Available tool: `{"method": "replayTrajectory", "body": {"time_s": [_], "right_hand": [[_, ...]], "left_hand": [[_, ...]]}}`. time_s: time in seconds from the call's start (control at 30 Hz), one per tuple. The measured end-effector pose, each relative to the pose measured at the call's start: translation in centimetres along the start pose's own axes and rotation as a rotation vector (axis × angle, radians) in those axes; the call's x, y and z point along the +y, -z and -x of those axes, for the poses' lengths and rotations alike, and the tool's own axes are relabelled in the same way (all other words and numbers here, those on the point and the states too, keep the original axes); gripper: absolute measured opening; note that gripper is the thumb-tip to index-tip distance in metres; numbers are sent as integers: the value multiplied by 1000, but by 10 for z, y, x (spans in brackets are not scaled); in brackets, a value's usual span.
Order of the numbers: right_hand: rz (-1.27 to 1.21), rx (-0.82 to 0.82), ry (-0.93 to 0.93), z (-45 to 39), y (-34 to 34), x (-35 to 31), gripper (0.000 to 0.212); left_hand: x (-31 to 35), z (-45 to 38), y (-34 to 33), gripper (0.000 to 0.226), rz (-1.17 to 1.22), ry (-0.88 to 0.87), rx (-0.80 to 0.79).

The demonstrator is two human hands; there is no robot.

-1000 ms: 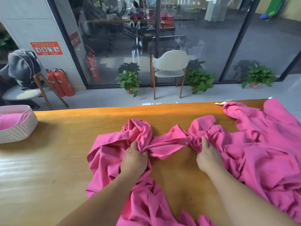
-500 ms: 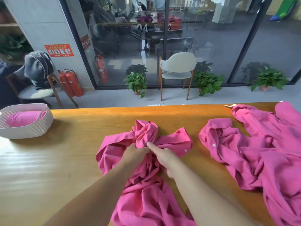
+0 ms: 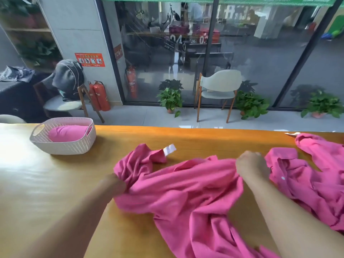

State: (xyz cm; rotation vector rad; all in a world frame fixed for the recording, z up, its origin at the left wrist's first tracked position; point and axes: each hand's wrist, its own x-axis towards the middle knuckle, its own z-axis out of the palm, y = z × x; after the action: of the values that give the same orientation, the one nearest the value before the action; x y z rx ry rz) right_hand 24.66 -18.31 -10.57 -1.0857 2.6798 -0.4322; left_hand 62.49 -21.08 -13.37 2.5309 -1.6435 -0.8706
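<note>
A pink shirt (image 3: 186,189) lies crumpled across the middle of the wooden bench (image 3: 37,183), stretched between the person's two hands. The left hand (image 3: 116,185) grips the shirt's left edge, its fingers curled into the fabric. The right hand (image 3: 251,167) clutches the shirt's upper right part, its fingers closed on a bunch of cloth. A white label (image 3: 169,149) sticks out from the shirt's far edge. Just beside the right hand lies a pile of pink clothes (image 3: 312,183). A white basket (image 3: 74,146) stands well to the left, holding a folded pink cloth (image 3: 68,133).
</note>
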Motion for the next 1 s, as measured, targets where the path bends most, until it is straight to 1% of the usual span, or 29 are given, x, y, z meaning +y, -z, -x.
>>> {"method": "replayTrajectory", "body": {"time_s": [0.03, 0.07, 0.1, 0.17, 0.2, 0.23, 0.27, 0.3, 0.33, 0.37, 0.4, 0.43, 0.47, 0.5, 0.57, 0.63, 0.67, 0.7, 0.73, 0.77, 0.8, 0.83, 0.87, 0.9, 0.93, 0.97, 1.0], "right_hand": [[238, -110, -3, 9, -3, -5, 36], [399, -168, 20, 18, -8, -11, 39], [479, -169, 81, 28, -15, -19, 39], [424, -70, 283, 42, -31, -38, 34], [351, -47, 389, 49, -41, -48, 32], [269, -64, 470, 57, -50, -60, 33], [198, -129, 516, 64, -59, -71, 40], [166, -226, 523, 69, -65, -81, 55], [177, -333, 498, 75, -72, -89, 71], [239, -422, 481, 80, -78, -93, 79], [327, -474, 495, 84, -82, -94, 73], [431, -481, 515, 86, -84, -94, 56], [491, -440, 525, 85, -84, -94, 40], [481, -373, 503, 84, -80, -94, 33], [373, -216, 433, 75, -65, -94, 31], [251, -82, 361, 61, -44, -94, 28], [202, -31, 320, 54, -33, -94, 26], [181, 4, 274, 48, -25, -92, 24], [199, 6, 238, 45, -18, -94, 23], [278, -39, 218, 43, -14, -96, 22], [406, -129, 210, 44, -12, -99, 22], [552, -247, 198, 46, -11, -102, 26], [687, -370, 195, 51, -12, -104, 31], [790, -464, 197, 56, -13, -105, 35], [845, -509, 211, 59, -16, -106, 39], [851, -497, 247, 61, -17, -107, 43], [787, -434, 324, 62, -19, -109, 46]], "left_hand": [[-5, -2, -5, 37, -93, -29, -24], [-10, -4, -9, 45, -108, -43, -18], [-14, -5, -12, 58, -89, -63, 12], [-18, -10, -16, 90, 20, -129, 177], [-16, -12, -17, 100, 24, -182, 273], [-11, -15, -17, 104, 3, -255, 357], [-7, -20, -18, 105, -37, -326, 410], [0, -20, -17, 105, -74, -393, 428], [7, -23, -17, 104, -121, -452, 409], [13, -26, -18, 98, -172, -505, 381], [17, -30, -17, 87, -215, -519, 334], [20, -36, -14, 69, -228, -498, 297], [21, -43, -9, 48, -182, -449, 285], [22, -49, -2, 32, -63, -389, 285], [21, -60, 16, 23, 301, -270, 322], [16, -68, 37, 23, 564, -168, 408], [13, -71, 44, 26, 618, -123, 429], [12, -73, 48, 29, 616, -97, 419], [10, -76, 48, 30, 575, -91, 374], [9, -78, 44, 30, 505, -96, 306], [7, -80, 37, 28, 425, -98, 224], [6, -79, 30, 31, 365, -87, 153], [5, -78, 23, 40, 326, -74, 118], [4, -77, 18, 52, 297, -70, 133], [3, -77, 14, 65, 271, -89, 197], [4, -76, 11, 76, 247, -121, 248], [6, -76, 8, 78, 231, -155, 260]]}}
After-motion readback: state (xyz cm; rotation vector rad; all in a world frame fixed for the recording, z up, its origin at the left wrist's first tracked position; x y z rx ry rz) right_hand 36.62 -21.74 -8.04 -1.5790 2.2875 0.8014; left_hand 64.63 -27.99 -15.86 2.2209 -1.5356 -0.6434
